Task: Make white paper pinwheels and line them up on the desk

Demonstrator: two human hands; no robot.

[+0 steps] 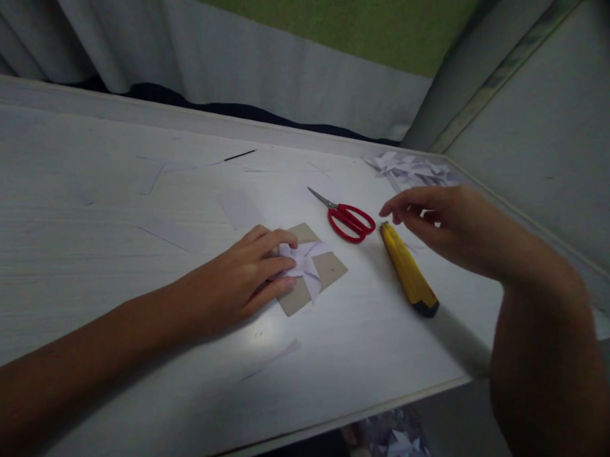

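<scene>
My left hand (254, 273) holds a white folded paper star (305, 263) down against a piece of grey-brown cardboard (331, 271). Its fingertips press on the star's left side, hiding part of it. My right hand (439, 224) is raised over the right part of the table, with thumb and fingertips brought close in a pinch. Whatever may be between those tips is too small to make out. Just below them lies a yellow utility knife (409, 268) with a black end. Scissors (352, 222) with red handles rest between the two hands, blades pointing away to the left.
The white table (86, 263) has a raised back edge. Paper scraps (413, 168) are heaped in the far right corner. A thin black rod (240, 155) and paper pieces (241, 207) lie farther back. Below the front edge, a clear bag (400, 442) shows white paper stars.
</scene>
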